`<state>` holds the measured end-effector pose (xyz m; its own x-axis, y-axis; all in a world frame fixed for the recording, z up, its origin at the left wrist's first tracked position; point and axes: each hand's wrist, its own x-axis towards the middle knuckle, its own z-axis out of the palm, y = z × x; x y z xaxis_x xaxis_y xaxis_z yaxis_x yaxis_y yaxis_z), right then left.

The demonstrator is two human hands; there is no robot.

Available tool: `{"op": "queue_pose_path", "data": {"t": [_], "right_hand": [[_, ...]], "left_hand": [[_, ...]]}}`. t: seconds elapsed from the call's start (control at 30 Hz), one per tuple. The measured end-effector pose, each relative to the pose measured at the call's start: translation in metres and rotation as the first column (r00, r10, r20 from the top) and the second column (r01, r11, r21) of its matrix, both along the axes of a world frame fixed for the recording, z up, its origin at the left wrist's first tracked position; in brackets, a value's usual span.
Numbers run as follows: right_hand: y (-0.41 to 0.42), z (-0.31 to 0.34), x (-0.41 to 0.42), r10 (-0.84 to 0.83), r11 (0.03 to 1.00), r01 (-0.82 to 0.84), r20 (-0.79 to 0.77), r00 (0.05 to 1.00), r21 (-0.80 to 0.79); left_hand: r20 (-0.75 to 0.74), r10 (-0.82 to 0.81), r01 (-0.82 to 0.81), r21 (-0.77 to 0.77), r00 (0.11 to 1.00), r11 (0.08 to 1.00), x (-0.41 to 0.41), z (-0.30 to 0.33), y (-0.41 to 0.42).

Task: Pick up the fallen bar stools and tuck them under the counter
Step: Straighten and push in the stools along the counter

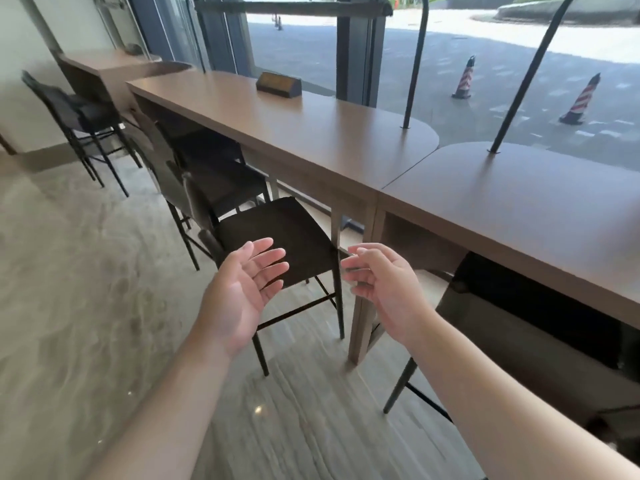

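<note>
We see the counter (pixel 311 133) running along the window (pixel 485 64). Stools (pixel 277 233) stand under its near edge, cones (pixel 464 79) outside.

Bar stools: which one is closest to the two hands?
The upright stool just beyond both open hands, left hand and right hand. The others stand farther along the counter.

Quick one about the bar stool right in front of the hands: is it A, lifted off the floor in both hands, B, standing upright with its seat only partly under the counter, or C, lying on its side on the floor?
B: the bar stool stands on its legs beside the counter, and the left hand and right hand are open, holding nothing.
</note>
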<state>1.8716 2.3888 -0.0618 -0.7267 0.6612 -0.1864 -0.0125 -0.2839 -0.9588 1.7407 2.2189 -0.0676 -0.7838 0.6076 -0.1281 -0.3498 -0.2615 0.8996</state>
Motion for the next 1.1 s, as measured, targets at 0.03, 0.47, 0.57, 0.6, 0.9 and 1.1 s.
{"op": "queue_pose_path", "data": {"t": [0.03,0.47,0.57,0.6,0.9,1.1], "right_hand": [[-0.011,0.001,-0.017,0.013,1.000,-0.013,0.005,1.000,0.009],[-0.105,0.001,-0.185,0.165,0.985,-0.165,0.014,0.986,0.040],[-0.107,-0.003,-0.219,0.181,0.982,-0.183,0.032,0.983,0.041],[-0.107,-0.005,-0.232,0.188,0.981,-0.189,0.039,0.981,0.035],[-0.089,-0.024,-0.371,0.279,0.960,-0.280,0.047,0.959,0.015],[-0.064,-0.027,-0.465,0.320,0.942,-0.324,0.057,0.946,0.084]], "left_hand": [[-0.001,0.009,-0.009,0.007,1.000,1.000,-0.014,0.001,-0.012],[0.014,0.127,-0.128,0.092,0.992,0.988,-0.152,0.014,-0.109],[0.017,0.147,-0.148,0.087,0.989,0.985,-0.180,0.009,-0.114],[0.016,0.153,-0.154,0.082,0.988,0.985,-0.190,0.007,-0.115],[-0.002,0.234,-0.234,-0.015,0.972,0.972,-0.300,0.001,-0.097],[-0.040,0.258,-0.260,-0.076,0.965,0.963,-0.380,0.008,-0.077]]}}
